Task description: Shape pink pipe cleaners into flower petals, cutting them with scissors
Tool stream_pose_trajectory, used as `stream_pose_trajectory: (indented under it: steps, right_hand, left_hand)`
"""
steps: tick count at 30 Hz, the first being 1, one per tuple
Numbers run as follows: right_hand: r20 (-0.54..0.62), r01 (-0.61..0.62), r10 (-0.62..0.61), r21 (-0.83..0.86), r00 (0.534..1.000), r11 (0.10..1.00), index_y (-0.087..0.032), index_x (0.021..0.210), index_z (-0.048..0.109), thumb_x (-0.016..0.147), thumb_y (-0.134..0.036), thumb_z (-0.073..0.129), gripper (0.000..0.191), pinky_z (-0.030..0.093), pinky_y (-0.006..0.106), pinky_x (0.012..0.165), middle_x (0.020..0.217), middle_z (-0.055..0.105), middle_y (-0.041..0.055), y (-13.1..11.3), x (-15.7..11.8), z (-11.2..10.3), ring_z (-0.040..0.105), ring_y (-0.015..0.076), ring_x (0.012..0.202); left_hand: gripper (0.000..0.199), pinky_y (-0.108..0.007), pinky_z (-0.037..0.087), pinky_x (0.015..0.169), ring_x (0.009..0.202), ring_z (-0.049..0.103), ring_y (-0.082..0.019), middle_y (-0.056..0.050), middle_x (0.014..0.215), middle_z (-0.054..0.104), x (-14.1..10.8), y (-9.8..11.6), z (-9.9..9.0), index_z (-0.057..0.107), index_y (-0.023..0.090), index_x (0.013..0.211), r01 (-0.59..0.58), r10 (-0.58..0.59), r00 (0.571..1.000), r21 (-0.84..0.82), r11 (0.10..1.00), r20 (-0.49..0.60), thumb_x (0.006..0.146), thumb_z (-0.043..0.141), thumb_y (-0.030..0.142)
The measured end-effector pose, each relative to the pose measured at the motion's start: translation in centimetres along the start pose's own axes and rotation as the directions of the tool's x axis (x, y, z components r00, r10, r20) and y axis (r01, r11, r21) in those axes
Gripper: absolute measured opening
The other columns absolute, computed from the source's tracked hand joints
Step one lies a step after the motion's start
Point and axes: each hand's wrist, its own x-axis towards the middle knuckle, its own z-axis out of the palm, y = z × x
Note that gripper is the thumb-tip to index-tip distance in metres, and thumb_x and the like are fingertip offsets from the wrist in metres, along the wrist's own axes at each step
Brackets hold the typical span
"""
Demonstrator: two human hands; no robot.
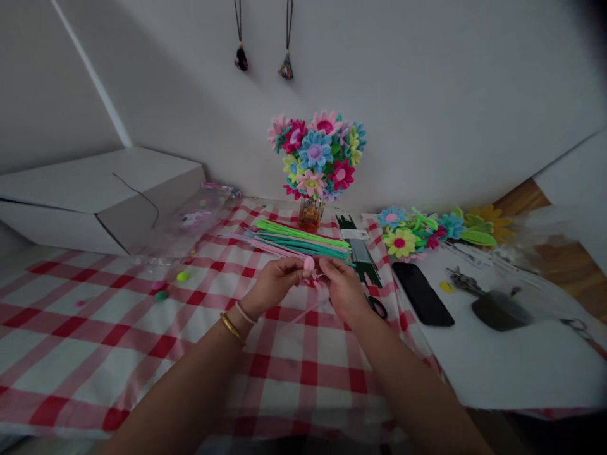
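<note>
Close together over the checked tablecloth, both hands work on a pink pipe cleaner (309, 263) with a rounded, looped end. My left hand (279, 280) pinches it beside the loop. Fingers and thumb of my right hand (345, 287) are closed on its other side, where a thin strand shows between the hands. A loose pink length (308, 311) trails down and left below them. Just beyond the hands lies a bundle of green, teal and pink pipe cleaners (303, 239). Scissors (378, 307) lie partly hidden behind my right wrist.
A glass vase (310, 213) of fuzzy flowers (317, 151) stands at the back. White box (99, 189) and plastic bag (190, 221) are left, near small pompoms (183, 276). At right lie a phone (423, 294), more flowers (401, 242), keys (462, 280) and packaged stems (358, 246).
</note>
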Motion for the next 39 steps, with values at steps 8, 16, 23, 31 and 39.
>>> stream_pose_trajectory:
  steps: [8, 16, 23, 31, 39]
  right_hand:
    - [0.125, -0.056, 0.057, -0.013, 0.99, 0.998, -0.017, 0.065, 0.063, 0.065, -0.028, 0.068, 0.013, 0.035, 0.023, 0.06, 0.062, 0.056, -0.0025, -0.9, 0.0, -0.3, 0.046, 0.0083, 0.058]
    - [0.162, 0.029, 0.011, -0.24, 0.987, 0.97, -0.018, 0.069, 0.059, 0.068, -0.037, 0.065, 0.02, 0.034, 0.023, 0.061, 0.063, 0.052, -0.0036, -0.8, -0.1, -0.2, 0.043, 0.009, 0.059]
    - [0.149, 0.094, -0.059, -0.242, 0.987, 0.966, -0.018, 0.066, 0.052, 0.076, -0.044, 0.053, 0.028, 0.035, 0.024, 0.059, 0.062, 0.047, -0.0027, 0.7, 0.0, -0.3, 0.042, 0.0103, 0.059]
    - [0.114, 0.144, -0.107, -0.395, 0.988, 0.907, -0.017, 0.07, 0.054, 0.068, -0.04, 0.063, 0.025, 0.032, 0.022, 0.055, 0.063, 0.047, -0.0036, -1.0, -0.5, 0.0, 0.039, 0.0091, 0.057]
    - [0.248, 0.127, -0.045, -0.322, 0.968, 0.938, -0.018, 0.066, 0.052, 0.073, -0.042, 0.058, 0.026, 0.033, 0.023, 0.059, 0.063, 0.045, -0.0033, -1.1, -0.4, -0.2, 0.039, 0.0099, 0.06]
  left_hand:
    - [0.017, -0.022, 0.044, 0.058, 0.065, 0.057, -0.012, -0.002, 0.072, 0.066, 0.0, -0.1, -0.3, 0.065, 0.014, 0.079, -0.004, 0.0, 0.998, 0.049, 0.999, 0.07, 0.068, 0.065, 0.026]
    - [0.015, -0.021, 0.044, 0.059, 0.063, 0.057, -0.011, -0.001, 0.069, 0.065, 0.2, -0.6, -0.5, 0.064, 0.014, 0.075, -0.051, 0.05, 0.999, 0.19, 0.98, 0.01, 0.071, 0.062, 0.029]
    - [0.012, -0.021, 0.042, 0.063, 0.066, 0.055, -0.011, -0.001, 0.069, 0.063, -0.2, -0.3, 0.2, 0.062, 0.015, 0.073, -0.202, 0.217, 0.976, 0.375, 0.905, 0.004, 0.076, 0.057, 0.026]
    - [0.015, -0.021, 0.041, 0.06, 0.063, 0.052, -0.01, 0.0, 0.067, 0.059, -0.1, -0.5, -0.4, 0.06, 0.015, 0.071, -0.217, 0.241, 0.971, 0.392, 0.894, -0.011, 0.076, 0.057, 0.029]
    - [0.013, -0.022, 0.041, 0.062, 0.065, 0.053, -0.011, -0.001, 0.069, 0.061, -0.1, -0.1, -0.5, 0.062, 0.017, 0.073, -0.296, 0.287, 0.955, 0.335, 0.894, 0.077, 0.076, 0.057, 0.029]
